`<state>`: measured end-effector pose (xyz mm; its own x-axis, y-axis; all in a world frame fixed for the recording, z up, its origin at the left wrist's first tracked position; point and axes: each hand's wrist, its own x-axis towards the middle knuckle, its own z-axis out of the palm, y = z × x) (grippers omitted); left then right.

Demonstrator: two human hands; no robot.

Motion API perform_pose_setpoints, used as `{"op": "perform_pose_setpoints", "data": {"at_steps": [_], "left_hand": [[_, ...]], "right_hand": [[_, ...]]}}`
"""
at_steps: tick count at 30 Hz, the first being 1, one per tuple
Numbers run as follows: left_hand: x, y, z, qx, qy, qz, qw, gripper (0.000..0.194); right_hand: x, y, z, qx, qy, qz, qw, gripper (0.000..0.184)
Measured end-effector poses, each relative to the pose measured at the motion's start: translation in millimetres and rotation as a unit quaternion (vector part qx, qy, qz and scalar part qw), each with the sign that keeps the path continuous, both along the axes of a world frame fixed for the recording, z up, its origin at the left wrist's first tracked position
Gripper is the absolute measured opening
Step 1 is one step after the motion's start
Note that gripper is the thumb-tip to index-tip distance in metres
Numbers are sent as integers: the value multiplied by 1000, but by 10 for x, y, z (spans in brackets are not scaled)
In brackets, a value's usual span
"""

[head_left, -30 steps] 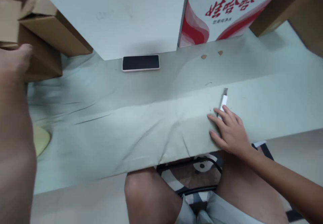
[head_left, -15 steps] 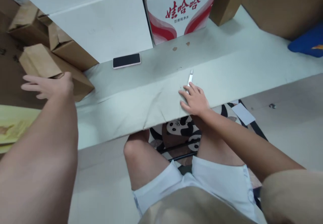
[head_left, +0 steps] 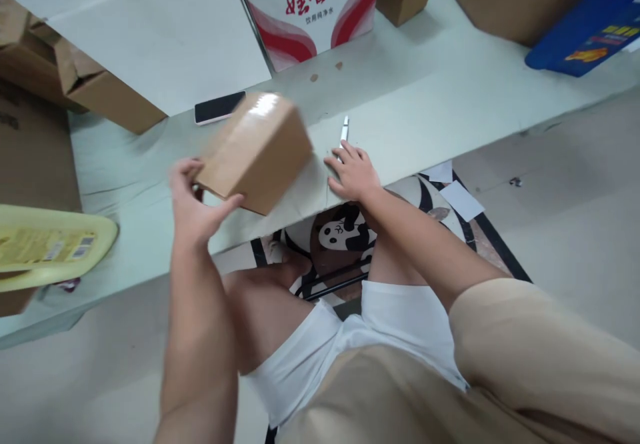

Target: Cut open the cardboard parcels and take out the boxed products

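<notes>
My left hand (head_left: pixel 203 207) grips one end of a brown cardboard box (head_left: pixel 270 154), thumb on the near side and fingers on the far side. The box is tilted over the table and slightly blurred, with shiny tape along its top. Flat on the table to the right of it lies my right hand (head_left: pixel 354 172), its fingers spread over a slim silver box cutter (head_left: pixel 344 131). One end of the cutter sticks out past the fingers; the rest is under the hand. Behind the box, a dark-screened phone (head_left: pixel 217 107) is partly covered.
White cartons (head_left: pixel 165 51) and a red-and-white carton (head_left: pixel 310 21) line the back of the table (head_left: pixel 425 97). More cardboard boxes (head_left: pixel 110 94) stand at left. A yellow bottle (head_left: pixel 55 244) lies at left; a blue container (head_left: pixel 585 31) is at right.
My left hand has taken hold of a cardboard box from the pile at left and brought it right, over the table. My right hand stays on the box cutter. The view has shifted.
</notes>
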<state>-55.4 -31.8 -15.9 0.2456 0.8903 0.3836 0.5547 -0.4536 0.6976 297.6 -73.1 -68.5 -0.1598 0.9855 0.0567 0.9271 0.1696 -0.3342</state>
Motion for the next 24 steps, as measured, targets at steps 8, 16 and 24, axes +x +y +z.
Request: {"op": "perform_pose_setpoints", "data": {"at_steps": [8, 16, 24], "left_hand": [[425, -617, -30, 53, -83, 24, 995, 75], [289, -732, -138, 63, -83, 11, 994, 90], [307, -788, -316, -5, -68, 50, 996, 80]], "right_hand": [[-65, -8, -10, 12, -11, -6, 1000, 53], [74, -25, -216, 119, -32, -92, 988, 53], [201, 64, -336, 112, -22, -100, 988, 64]]}}
